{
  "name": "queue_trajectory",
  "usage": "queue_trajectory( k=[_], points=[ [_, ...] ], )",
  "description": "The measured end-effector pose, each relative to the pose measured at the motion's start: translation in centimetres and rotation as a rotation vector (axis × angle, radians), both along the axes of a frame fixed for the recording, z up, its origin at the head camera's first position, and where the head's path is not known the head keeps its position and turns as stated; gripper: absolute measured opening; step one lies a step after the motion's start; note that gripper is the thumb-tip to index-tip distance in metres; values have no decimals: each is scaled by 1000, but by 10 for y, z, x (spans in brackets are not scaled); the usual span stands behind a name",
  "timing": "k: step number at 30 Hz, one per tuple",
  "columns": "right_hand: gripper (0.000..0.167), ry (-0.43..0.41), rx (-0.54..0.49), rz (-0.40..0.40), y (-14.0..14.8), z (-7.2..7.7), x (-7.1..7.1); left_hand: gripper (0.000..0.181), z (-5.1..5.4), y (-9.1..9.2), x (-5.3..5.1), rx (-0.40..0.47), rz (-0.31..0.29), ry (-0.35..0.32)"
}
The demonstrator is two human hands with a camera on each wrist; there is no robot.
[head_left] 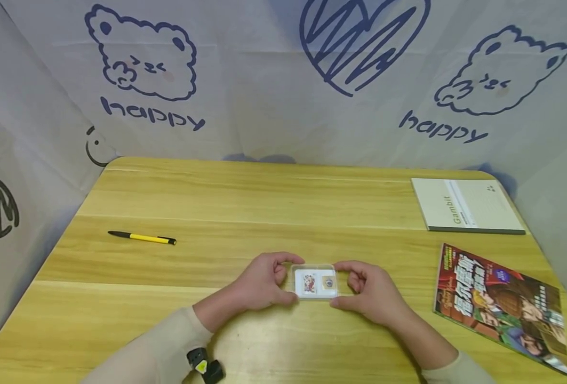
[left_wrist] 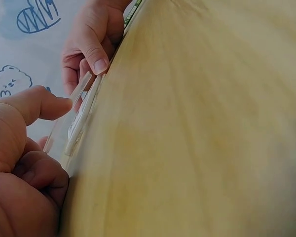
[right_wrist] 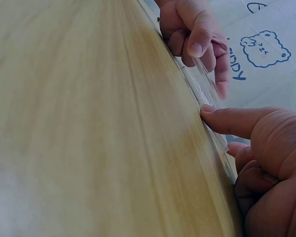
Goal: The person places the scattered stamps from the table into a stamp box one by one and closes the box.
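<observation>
In the head view a small flat plastic case (head_left: pixel 316 294) lies between both hands near the table's front. Two little pictures show in it, a red and white one on the left and a tan one on the right. My left hand (head_left: pixel 266 282) pinches the case's left side between thumb and forefinger; my right hand (head_left: pixel 372 293) grips the right side likewise. In the left wrist view the transparent lid (left_wrist: pixel 57 126) stands tilted, apart from the white base (left_wrist: pixel 84 118). The left thumb is at the lid, while the right thumb touches the base's edge.
A yellow and black pen (head_left: pixel 144 238) lies to the left on the wooden table (head_left: pixel 245 213). At the right are a pale notebook (head_left: pixel 465 205) and a colourful comic magazine (head_left: pixel 504 309). White cloth (head_left: pixel 254 80) with blue drawings hangs behind the table.
</observation>
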State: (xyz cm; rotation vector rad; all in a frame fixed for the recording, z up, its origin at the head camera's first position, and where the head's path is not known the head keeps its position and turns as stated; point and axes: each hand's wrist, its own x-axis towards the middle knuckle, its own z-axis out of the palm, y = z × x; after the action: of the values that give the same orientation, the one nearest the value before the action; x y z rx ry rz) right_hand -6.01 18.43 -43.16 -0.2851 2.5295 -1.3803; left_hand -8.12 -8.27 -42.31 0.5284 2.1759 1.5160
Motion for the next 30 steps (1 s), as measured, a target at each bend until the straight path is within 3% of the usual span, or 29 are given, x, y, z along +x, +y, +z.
queue_trajectory(
  k=[11, 30],
  points=[
    [61, 2, -2, -4, 1, 1, -1, 64, -1, 5, -5, -27, -23, 3],
    [63, 13, -20, -6, 1, 1, 0, 64, -3, 6, -2, -52, -37, 18]
  ],
)
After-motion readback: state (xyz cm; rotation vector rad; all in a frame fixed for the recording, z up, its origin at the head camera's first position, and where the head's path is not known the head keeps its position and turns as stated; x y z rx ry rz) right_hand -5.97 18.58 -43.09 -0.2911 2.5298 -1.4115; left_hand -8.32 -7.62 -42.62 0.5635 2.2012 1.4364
